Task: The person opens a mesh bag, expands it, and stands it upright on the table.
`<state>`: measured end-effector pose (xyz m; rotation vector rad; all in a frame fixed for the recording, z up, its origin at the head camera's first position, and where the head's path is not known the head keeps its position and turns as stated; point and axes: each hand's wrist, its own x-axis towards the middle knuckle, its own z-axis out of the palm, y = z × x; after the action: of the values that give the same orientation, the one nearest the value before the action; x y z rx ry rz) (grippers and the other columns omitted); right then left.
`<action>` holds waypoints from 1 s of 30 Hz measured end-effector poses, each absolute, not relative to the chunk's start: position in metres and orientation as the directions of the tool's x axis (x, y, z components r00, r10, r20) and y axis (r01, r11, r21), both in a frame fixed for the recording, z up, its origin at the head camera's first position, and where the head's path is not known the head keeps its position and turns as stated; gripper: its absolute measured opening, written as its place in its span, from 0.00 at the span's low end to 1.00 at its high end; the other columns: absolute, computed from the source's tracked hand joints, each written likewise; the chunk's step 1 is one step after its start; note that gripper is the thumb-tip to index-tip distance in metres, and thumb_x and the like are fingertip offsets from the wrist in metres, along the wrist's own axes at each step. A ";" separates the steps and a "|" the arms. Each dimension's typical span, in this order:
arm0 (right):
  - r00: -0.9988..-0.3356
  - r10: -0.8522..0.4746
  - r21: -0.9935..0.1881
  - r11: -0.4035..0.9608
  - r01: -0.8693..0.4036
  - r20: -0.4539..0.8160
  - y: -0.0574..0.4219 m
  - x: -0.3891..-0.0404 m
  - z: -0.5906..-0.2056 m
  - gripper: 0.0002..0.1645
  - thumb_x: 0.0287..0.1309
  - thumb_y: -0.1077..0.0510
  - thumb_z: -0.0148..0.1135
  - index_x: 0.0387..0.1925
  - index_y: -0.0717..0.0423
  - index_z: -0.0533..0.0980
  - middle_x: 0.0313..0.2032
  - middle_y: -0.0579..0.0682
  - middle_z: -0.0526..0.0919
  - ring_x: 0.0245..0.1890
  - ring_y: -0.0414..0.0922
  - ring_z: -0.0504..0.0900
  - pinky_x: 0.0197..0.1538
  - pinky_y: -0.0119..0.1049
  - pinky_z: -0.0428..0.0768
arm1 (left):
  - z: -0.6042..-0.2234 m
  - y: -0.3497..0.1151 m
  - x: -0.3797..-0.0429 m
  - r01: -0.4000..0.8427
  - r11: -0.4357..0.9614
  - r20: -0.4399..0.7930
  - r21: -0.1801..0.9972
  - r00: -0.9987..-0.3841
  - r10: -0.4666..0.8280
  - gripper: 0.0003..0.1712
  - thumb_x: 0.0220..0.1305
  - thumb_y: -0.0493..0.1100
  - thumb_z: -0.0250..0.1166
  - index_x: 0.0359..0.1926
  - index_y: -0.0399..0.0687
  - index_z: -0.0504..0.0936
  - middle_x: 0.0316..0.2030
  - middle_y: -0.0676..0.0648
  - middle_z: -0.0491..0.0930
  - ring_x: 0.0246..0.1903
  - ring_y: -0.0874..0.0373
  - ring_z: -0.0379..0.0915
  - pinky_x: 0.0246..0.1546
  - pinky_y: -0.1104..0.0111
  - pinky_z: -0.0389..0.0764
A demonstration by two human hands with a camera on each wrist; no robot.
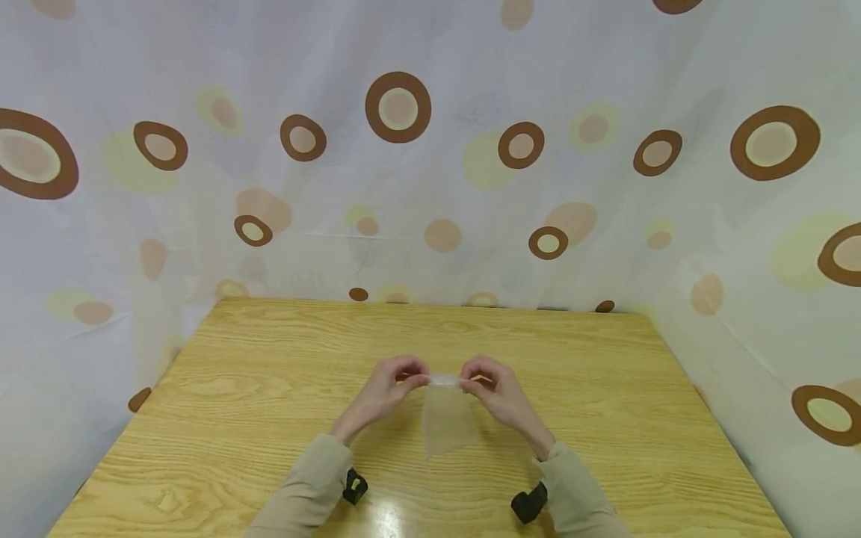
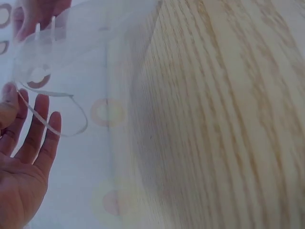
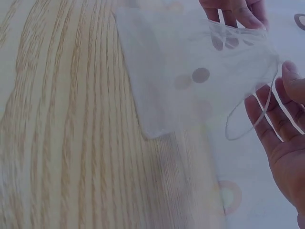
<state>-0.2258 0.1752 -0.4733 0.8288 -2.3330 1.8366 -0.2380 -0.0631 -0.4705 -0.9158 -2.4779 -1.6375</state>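
A sheer white drawstring pouch [image 1: 449,426] hangs between my two hands above the wooden table. My left hand [image 1: 392,385] pinches the left end of its gathered top between thumb and fingertips, and my right hand [image 1: 496,392] pinches the right end. In the left wrist view, a loop of cord [image 2: 76,112] dangles by the fingers of the left hand [image 2: 26,157]. The right wrist view shows the pouch [image 3: 162,71] spread out and see-through, with another cord loop [image 3: 238,129] beside the right hand [image 3: 281,129].
The wood-grain table [image 1: 235,373] spreads out under both hands. A pale curtain [image 1: 430,179] with brown ring patterns surrounds its back and sides. Black wrist devices [image 1: 354,486] sit at the sleeve cuffs, near the table surface.
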 end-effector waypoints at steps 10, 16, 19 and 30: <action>-0.863 -0.346 -0.888 0.146 -0.436 0.367 0.173 -0.223 -0.474 0.03 0.67 0.66 0.62 0.38 0.65 0.77 0.44 0.60 0.79 0.44 0.32 0.78 0.48 0.28 0.82 | -0.471 -0.062 -0.233 0.423 0.245 0.260 0.872 -0.826 0.500 0.08 0.72 0.43 0.63 0.46 0.43 0.81 0.46 0.41 0.84 0.48 0.49 0.82 0.50 0.61 0.85; -0.866 -0.360 -0.895 0.148 -0.420 0.347 0.169 -0.220 -0.470 0.05 0.68 0.64 0.62 0.39 0.65 0.77 0.49 0.64 0.78 0.48 0.35 0.78 0.49 0.30 0.83 | -0.471 -0.060 -0.234 0.407 0.254 0.244 0.877 -0.834 0.495 0.07 0.69 0.42 0.66 0.43 0.45 0.85 0.40 0.44 0.86 0.41 0.57 0.81 0.47 0.69 0.83; -0.866 -0.382 -0.907 0.140 -0.397 0.321 0.167 -0.221 -0.469 0.09 0.67 0.64 0.62 0.44 0.68 0.77 0.48 0.67 0.79 0.45 0.35 0.80 0.47 0.30 0.84 | -0.470 -0.061 -0.233 0.406 0.244 0.251 0.881 -0.836 0.487 0.06 0.68 0.41 0.67 0.41 0.44 0.86 0.38 0.43 0.87 0.38 0.54 0.83 0.44 0.72 0.82; -0.839 -0.431 -0.892 0.146 -0.429 0.333 0.167 -0.223 -0.469 0.04 0.68 0.64 0.61 0.37 0.63 0.78 0.37 0.62 0.79 0.33 0.35 0.76 0.38 0.37 0.83 | -0.468 -0.064 -0.237 0.411 0.228 0.246 0.883 -0.817 0.521 0.07 0.68 0.40 0.66 0.40 0.39 0.85 0.37 0.38 0.88 0.37 0.44 0.86 0.43 0.62 0.87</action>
<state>-0.2233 0.1670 -0.4695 0.8920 -2.3797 1.8500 -0.2365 -0.0639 -0.4680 -0.9673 -2.5386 -1.7705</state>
